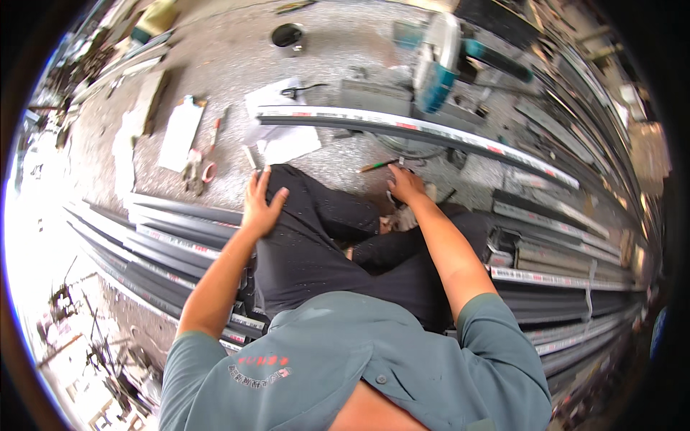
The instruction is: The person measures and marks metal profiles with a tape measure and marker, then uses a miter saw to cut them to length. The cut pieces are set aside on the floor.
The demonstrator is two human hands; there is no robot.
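Observation:
My left hand (pixel 261 207) rests on the knee of my black trousers (pixel 302 253), fingers apart and holding nothing. To the right, my right hand (pixel 407 186) reaches down beside my lower leg, close to a green pencil or marker (pixel 377 165) on the floor. A small dark thing shows under its fingers; whether I grip it cannot be told. Ahead of both hands, a long dark metal profile (pixel 420 129) with a white printed film strip lies across the base of a teal cut-off saw (pixel 439 75). White paper sheets (pixel 291 143) lie under the profile's left end.
Bundles of film-covered profiles (pixel 178 231) lie to my left, with more profiles (pixel 560 280) to my right. A clipboard with paper (pixel 182 132), a roll of tape (pixel 209 172) and gloves (pixel 193 172) are at front left. A dark round container (pixel 287 37) stands farther off.

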